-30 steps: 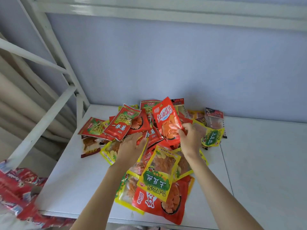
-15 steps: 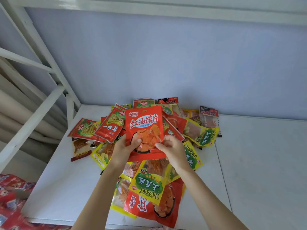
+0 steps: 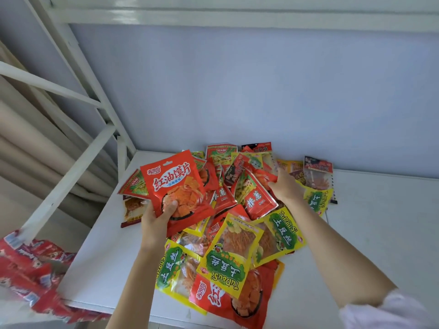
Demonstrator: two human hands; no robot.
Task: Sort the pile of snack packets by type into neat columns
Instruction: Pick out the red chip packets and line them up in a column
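2 hands (image 3: 156, 222), 4 yellow-green packets (image 3: 228, 255), 2 big red packets (image 3: 175, 186); the rest overlap, uncountable.

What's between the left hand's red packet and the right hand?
In the head view, overlapping red packets of the pile fill the stretch between the held red packet, gripped by the left hand, and the right hand.

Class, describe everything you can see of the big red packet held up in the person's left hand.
The red packet is a glossy, foil-like pouch with large white Chinese characters, a small white logo at its top left corner and a picture of orange-red chips in a dark bowl. It looks sealed and unopened. It is lifted above the pile, upright but tilted slightly, front toward the camera. The left hand grips its lower left corner, thumb on the front. The right hand is apart from it.
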